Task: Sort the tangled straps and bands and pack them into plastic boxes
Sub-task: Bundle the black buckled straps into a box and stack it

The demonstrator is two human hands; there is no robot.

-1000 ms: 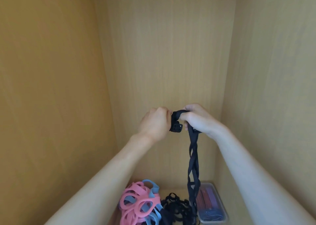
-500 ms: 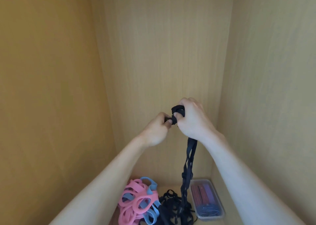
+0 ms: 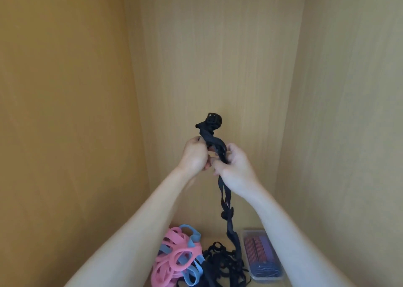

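Wood-grain panels close in the scene: left wall (image 3: 65,112), back wall (image 3: 213,57), right wall (image 3: 349,112), all tan.

Low on the left, on the cabinet floor (image 3: 208,237), sits a heap of pink bands (image 3: 172,256) w/ blue bands (image 3: 190,236) looped through them, tangled together.

Above that, the left hand (image 3: 195,155) is raised mid-frame in front of the back wall. Its fingers are curled tight round the upper part of a black strap (image 3: 226,201), just under the strap's top end. That end sticks up past both hands and carries a black buckle (image 3: 214,119); the webbing is bunched and twisted around it.

From the hands the strap hangs down, twisted, w/ small loops along it. Its bottom runs into a black tangle (image 3: 224,262) on the floor, which touches the pink/blue heap on its right side.

Right hand (image 3: 235,169) is just beside the left, slightly lower, knuckles nearly touching. Its fingers and thumb are closed round the same strap a bit further down.

Far right on the floor, next to the black tangle, is a clear plastic box (image 3: 267,278), no lid seen. Red and purple bands (image 3: 257,249) lie in rows inside, w/ sth dark at the near end; can't tell what.
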